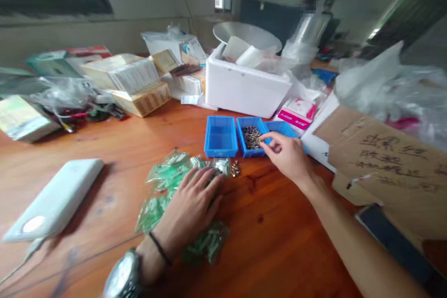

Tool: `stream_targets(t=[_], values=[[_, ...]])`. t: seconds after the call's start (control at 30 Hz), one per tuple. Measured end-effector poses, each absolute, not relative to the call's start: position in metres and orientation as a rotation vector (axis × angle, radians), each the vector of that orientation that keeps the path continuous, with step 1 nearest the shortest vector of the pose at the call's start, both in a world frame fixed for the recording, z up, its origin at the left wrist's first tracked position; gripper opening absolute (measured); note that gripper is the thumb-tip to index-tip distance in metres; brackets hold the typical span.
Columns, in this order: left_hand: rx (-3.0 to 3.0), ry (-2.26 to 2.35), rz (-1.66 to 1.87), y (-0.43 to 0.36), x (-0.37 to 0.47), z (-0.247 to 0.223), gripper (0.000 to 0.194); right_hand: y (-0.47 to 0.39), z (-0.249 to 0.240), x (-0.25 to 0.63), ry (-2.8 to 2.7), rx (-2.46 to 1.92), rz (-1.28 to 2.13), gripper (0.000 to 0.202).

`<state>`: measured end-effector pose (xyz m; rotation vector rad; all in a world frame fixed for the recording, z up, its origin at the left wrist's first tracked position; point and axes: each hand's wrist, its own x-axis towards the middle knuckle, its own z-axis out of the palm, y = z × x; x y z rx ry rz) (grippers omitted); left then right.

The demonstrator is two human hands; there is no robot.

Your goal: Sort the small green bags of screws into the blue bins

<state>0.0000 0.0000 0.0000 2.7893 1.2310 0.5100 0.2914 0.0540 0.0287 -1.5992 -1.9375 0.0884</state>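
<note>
My left hand (197,195) lies palm down over small clear bags with green and white contents (171,170), its fingers stretched out and apart. Another such bag (211,242) is partly under my wrist side. My right hand (288,156) is at the front of a blue bin (251,152) filled with small metal parts (252,137). Thumb and forefinger are pinched together there; whatever they hold is too small to make out. A little heap of shiny metal pieces (235,168) rests on the table between my hands.
A blue bin (221,152) without visible contents stands left of the filled one; a third blue bin (279,126) is partly behind my right hand. Behind them is a white foam box (244,86). A white power bank (59,195) lies left, a cardboard flap (380,158) right.
</note>
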Motion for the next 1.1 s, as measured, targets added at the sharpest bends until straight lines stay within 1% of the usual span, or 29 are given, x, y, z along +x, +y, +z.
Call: stream_targets(t=[0.13,0.3,0.5,0.63,0.73,0.77,0.83,0.97,1.03,1.1], values=[[2.778,1.236,0.511,-0.002,-0.003,-0.001,0.039,0.040,0.035,0.278,-1.979,-1.505,0.150,0.011],[2.765,1.251,0.520,-0.002,-0.003,0.000,0.040,0.029,0.030,0.258,-2.245,-1.446,0.418,0.008],[2.754,1.254,0.518,-0.003,-0.001,0.000,0.040,0.027,0.009,0.243,-2.365,-1.548,0.376,0.010],[2.749,1.247,0.529,-0.002,-0.001,0.000,0.040,0.028,0.004,0.241,-2.351,-1.578,0.345,0.006],[2.751,1.242,0.541,-0.002,-0.001,-0.001,0.041,0.030,0.003,0.243,-2.306,-1.547,0.388,0.004],[2.752,1.244,0.543,-0.002,-0.001,-0.001,0.041,0.031,0.004,0.244,-2.267,-1.517,0.453,0.003],[2.750,1.249,0.542,-0.003,-0.002,-0.001,0.041,0.031,0.010,0.247,-2.116,-1.410,0.701,0.002],[2.759,1.241,0.545,-0.002,-0.002,0.000,0.039,0.029,0.030,0.253,-1.685,-1.051,1.302,0.022],[2.770,1.239,0.546,-0.002,-0.002,0.000,0.039,0.026,0.038,0.253,-1.541,-0.921,1.452,0.026],[2.775,1.242,0.548,-0.002,-0.002,-0.001,0.038,0.024,0.044,0.253,-1.462,-0.864,1.506,0.027]])
